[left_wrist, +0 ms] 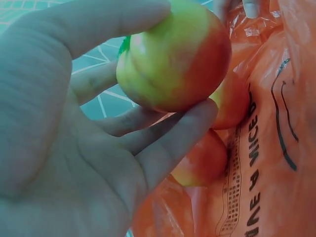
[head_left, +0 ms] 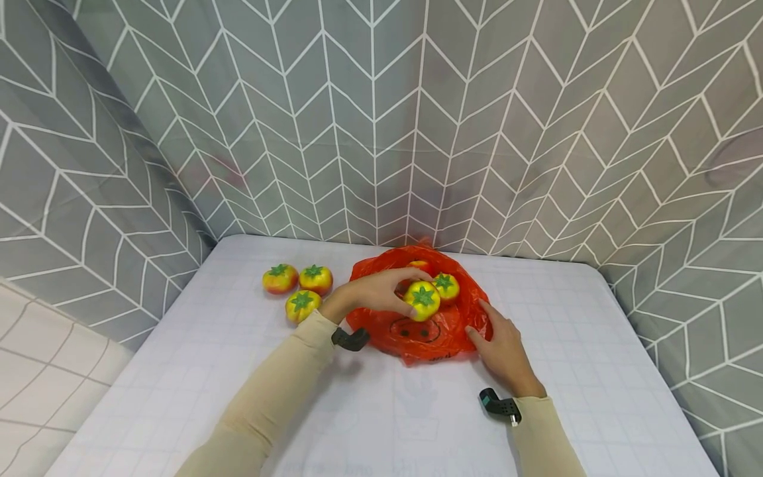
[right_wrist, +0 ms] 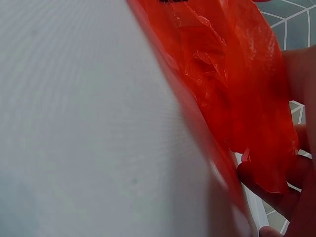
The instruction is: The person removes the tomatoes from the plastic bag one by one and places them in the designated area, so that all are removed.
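White tabletop [head_left: 381, 424]: left hand [head_left: 378, 289] pinches a fruit [head_left: 422, 301] over the red bag [head_left: 417, 339] (mid-transfer, seemingly); right hand [head_left: 503, 350] grips the bag's edge, probably needed steady next.

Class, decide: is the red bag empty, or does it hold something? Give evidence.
Not empty: in the head view, two fruits show inside the red bag, besides the third fruit gripped by the left hand.

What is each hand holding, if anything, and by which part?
The left hand holds a fruit by its sides; the right hand holds the bag by its right edge.
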A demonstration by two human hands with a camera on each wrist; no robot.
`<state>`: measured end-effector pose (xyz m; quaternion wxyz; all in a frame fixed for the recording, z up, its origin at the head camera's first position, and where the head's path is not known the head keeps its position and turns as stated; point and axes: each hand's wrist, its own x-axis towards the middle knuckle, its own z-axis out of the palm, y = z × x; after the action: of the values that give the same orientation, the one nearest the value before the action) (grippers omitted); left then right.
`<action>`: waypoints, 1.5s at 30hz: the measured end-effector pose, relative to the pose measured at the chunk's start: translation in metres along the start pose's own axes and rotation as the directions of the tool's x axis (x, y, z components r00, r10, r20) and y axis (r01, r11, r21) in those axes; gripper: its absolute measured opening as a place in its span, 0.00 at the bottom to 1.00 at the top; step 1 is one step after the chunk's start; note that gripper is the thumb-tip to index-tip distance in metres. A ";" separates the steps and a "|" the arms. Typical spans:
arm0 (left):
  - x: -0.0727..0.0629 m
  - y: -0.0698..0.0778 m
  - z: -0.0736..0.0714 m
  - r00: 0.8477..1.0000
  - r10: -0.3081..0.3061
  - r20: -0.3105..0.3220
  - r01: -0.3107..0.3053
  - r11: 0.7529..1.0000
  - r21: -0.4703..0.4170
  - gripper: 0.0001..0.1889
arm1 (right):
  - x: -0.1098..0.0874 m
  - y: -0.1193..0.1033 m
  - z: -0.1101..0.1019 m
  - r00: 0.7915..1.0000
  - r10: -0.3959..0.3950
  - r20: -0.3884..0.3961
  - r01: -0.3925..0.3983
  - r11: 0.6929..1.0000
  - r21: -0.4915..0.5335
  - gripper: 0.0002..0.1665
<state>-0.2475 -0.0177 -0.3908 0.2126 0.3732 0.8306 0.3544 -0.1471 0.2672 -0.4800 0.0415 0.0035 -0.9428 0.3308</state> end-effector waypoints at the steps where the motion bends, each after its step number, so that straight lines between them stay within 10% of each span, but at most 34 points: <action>1: -0.002 -0.001 0.000 1.000 0.002 -0.011 -0.002 1.000 -0.001 0.35 | 0.000 0.000 0.000 1.000 -0.002 0.001 0.002 1.000 0.000 0.41; 18: -0.030 -0.012 0.008 0.986 0.072 -0.147 -0.063 0.996 0.061 0.36 | 0.002 0.005 0.002 1.000 -0.013 -0.001 0.013 1.000 -0.004 0.40; 45: -0.076 -0.019 0.019 0.957 0.019 -0.289 0.022 0.990 0.139 0.35 | 0.000 0.001 0.000 1.000 0.005 0.005 -0.005 1.000 0.003 0.41</action>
<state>-0.1972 -0.0770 -0.4106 0.0621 0.3307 0.8760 0.3455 -0.1474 0.2679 -0.4804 0.0383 0.0021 -0.9424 0.3323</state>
